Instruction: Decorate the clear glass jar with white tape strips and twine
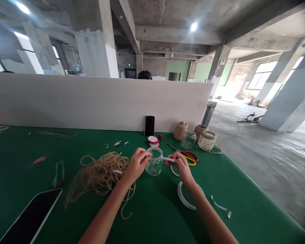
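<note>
A clear glass jar (154,167) stands upright on the green table in front of me. My left hand (137,165) is closed at the left side of its rim, thumb and fingers pinched against the glass. On the other side, my right hand (181,166) pinches a short white strip of tape (169,159), whose free end reaches the jar's neck. A loose heap of jute twine (104,173) lies left of my left hand. Scissors (190,156) with red and yellow handles rest just beyond my right hand. Below my right wrist lies a roll of white tape (181,196).
Behind the jar are red-rimmed tape rolls (153,139) and an upright phone (149,125). At the back right stand another glass jar (188,139) and several twine-wrapped jars (181,130). A tablet (32,217) lies front left. A white panel (99,103) borders the table's back.
</note>
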`<act>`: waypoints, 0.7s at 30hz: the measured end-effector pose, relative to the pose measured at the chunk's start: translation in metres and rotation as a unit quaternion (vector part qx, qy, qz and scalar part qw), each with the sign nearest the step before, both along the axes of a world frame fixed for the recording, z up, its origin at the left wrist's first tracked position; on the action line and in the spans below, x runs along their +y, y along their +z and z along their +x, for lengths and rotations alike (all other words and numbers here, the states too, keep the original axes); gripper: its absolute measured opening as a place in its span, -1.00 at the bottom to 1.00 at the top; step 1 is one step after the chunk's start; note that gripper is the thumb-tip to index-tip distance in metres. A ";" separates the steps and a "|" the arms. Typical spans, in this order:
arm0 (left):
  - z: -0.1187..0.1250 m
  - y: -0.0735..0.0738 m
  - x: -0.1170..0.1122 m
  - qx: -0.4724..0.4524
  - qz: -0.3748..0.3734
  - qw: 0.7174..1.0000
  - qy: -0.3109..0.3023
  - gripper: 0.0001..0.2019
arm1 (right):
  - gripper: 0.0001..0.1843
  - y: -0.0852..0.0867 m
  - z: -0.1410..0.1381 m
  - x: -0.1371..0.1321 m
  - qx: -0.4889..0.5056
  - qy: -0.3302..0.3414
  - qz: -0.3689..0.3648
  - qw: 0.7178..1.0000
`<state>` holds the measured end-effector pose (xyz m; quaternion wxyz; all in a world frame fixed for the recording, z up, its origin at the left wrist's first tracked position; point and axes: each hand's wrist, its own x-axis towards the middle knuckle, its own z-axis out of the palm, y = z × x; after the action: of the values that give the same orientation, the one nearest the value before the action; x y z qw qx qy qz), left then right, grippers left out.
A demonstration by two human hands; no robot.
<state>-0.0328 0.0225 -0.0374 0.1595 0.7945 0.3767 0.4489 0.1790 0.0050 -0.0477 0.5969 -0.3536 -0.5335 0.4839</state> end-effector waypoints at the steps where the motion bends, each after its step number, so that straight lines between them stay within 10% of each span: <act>1: -0.001 0.001 0.000 0.005 0.009 1.000 0.000 -0.81 | -0.94 0.000 0.001 0.000 0.002 -0.001 -0.001 1.000; 12: -0.009 0.004 0.006 -0.017 -0.014 0.999 -0.039 -0.69 | -0.94 -0.002 0.003 0.003 0.016 0.014 -0.005 1.000; 21: 0.009 0.026 -0.007 0.225 0.129 0.962 0.089 -0.73 | -0.94 0.002 0.002 0.001 0.016 0.015 -0.005 1.000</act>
<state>-0.0243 0.0153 -0.0116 -0.0743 0.8520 0.4111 0.3156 0.1806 0.0062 -0.0453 0.5961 -0.3411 -0.5269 0.5008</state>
